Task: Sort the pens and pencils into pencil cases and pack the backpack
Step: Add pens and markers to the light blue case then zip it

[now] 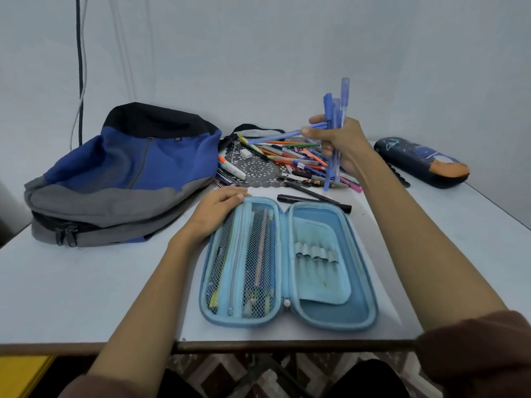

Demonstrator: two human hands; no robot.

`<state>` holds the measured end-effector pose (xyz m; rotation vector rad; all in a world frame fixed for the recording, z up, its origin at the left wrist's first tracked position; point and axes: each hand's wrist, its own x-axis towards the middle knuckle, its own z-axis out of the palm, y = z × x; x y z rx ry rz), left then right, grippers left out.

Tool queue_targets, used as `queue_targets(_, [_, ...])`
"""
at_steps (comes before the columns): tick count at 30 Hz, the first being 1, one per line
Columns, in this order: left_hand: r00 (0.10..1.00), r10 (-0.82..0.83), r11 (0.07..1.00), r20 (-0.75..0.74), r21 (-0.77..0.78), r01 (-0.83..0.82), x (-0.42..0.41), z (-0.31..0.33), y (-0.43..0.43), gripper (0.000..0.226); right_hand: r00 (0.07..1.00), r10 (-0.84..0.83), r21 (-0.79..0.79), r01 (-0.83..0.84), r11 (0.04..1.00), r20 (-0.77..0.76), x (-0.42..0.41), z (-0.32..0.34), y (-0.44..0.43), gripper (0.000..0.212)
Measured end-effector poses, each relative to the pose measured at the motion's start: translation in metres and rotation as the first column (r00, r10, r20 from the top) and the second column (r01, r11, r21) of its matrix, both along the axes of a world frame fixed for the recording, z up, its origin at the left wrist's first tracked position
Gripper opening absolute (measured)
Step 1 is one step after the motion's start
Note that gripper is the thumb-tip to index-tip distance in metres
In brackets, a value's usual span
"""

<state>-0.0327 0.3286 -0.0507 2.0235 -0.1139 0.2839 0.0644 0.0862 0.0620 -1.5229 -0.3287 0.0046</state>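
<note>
A light blue pencil case [330, 317] lies open in front of me, its mesh pocket side on the left holding a few pencils. My left hand [215, 211] rests flat on the case's upper left corner. My right hand [339, 145] is raised above the table and grips a bunch of blue pens [334, 122] upright, with one more blue pen pinched between thumb and finger and pointing left. A pile of pens and pencils [290, 159] lies on a dark lace mat behind the case. A blue and grey backpack [123, 173] lies at the left.
A dark pencil case [422, 162] with an orange end lies shut at the right. Two black pens [313, 198] lie just behind the open case. A white eraser [246, 152] sits on the mat. The table's front edge [258, 346] is close to me.
</note>
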Motion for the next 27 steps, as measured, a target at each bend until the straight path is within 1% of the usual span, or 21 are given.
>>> queue_targets(3, [0.999, 0.026, 0.999, 0.042, -0.023, -0.025, -0.005, 0.0, 0.001, 0.021, 0.994, 0.026, 0.223, -0.001, 0.975, -0.109, -0.009, -0.004, -0.01, 0.017])
queue_targets(4, [0.998, 0.033, 0.999, 0.056, -0.028, -0.032, -0.006, -0.001, 0.001, 0.021, 0.99, 0.046, 0.276, -0.007, 0.961, -0.136, -0.013, -0.006, -0.012, 0.015])
queue_targets(5, [0.997, 0.038, 0.999, 0.065, -0.036, -0.036, -0.008, 0.0, 0.0, 0.02, 0.986, 0.06, 0.288, -0.013, 0.957, -0.157, -0.017, -0.007, -0.015, 0.014])
queue_targets(6, [0.996, 0.045, 0.998, 0.072, -0.039, -0.042, -0.01, 0.001, 0.0, 0.018, 0.983, 0.062, 0.261, -0.015, 0.965, -0.174, -0.022, -0.01, -0.016, 0.014])
queue_targets(7, [0.995, 0.053, 0.998, 0.079, -0.039, -0.05, -0.011, 0.001, 0.0, 0.017, 0.981, 0.052, 0.201, -0.014, 0.979, -0.186, -0.025, -0.013, -0.018, 0.015])
queue_targets(10, [0.995, 0.073, 0.997, 0.066, -0.038, -0.071, -0.012, 0.001, -0.001, 0.014, 0.981, 0.015, -0.036, -0.022, 0.999, -0.192, -0.033, -0.024, -0.02, 0.016])
queue_targets(14, [0.996, 0.081, 0.996, 0.04, -0.05, -0.079, -0.018, 0.005, -0.005, 0.011, 0.978, 0.001, -0.249, -0.054, 0.967, -0.208, -0.04, -0.031, -0.018, 0.014])
queue_targets(16, [0.994, 0.098, 0.994, 0.042, -0.051, -0.095, -0.02, 0.007, -0.007, 0.012, 0.983, -0.022, -0.345, -0.044, 0.938, -0.183, -0.044, -0.033, -0.015, 0.014])
queue_targets(18, [0.989, 0.135, 0.991, 0.058, -0.035, -0.133, -0.021, 0.008, -0.007, 0.014, 0.988, -0.043, -0.408, -0.022, 0.913, -0.148, -0.045, -0.037, -0.012, 0.015])
queue_targets(20, [0.983, 0.153, 0.987, 0.103, 0.033, -0.157, -0.023, 0.01, -0.009, 0.018, 0.992, -0.059, -0.425, 0.005, 0.905, -0.114, -0.045, -0.04, -0.009, 0.015])
queue_targets(21, [0.982, 0.129, 0.987, 0.136, 0.08, -0.141, -0.025, 0.012, -0.011, 0.022, 0.992, -0.071, -0.419, 0.022, 0.908, -0.102, -0.045, -0.041, -0.008, 0.015])
queue_targets(23, [0.985, 0.003, 0.98, 0.174, 0.197, -0.038, -0.03, 0.02, -0.021, 0.038, 0.992, -0.081, -0.404, 0.034, 0.914, -0.101, -0.044, -0.042, -0.009, 0.016])
queue_targets(24, [0.983, -0.075, 0.958, 0.17, 0.286, 0.024, -0.034, 0.026, -0.029, 0.048, 0.992, -0.067, -0.415, 0.015, 0.91, -0.11, -0.044, -0.042, -0.01, 0.015])
queue_targets(25, [0.978, -0.142, 0.917, 0.153, 0.393, 0.072, -0.036, 0.03, -0.035, 0.056, 0.992, -0.039, -0.44, -0.019, 0.898, -0.123, -0.046, -0.042, -0.01, 0.013])
queue_targets(27, [0.973, -0.217, 0.806, 0.079, 0.576, 0.132, -0.039, 0.033, -0.047, 0.064, 0.989, 0.024, -0.504, -0.096, 0.859, -0.147, -0.05, -0.042, -0.011, 0.008])
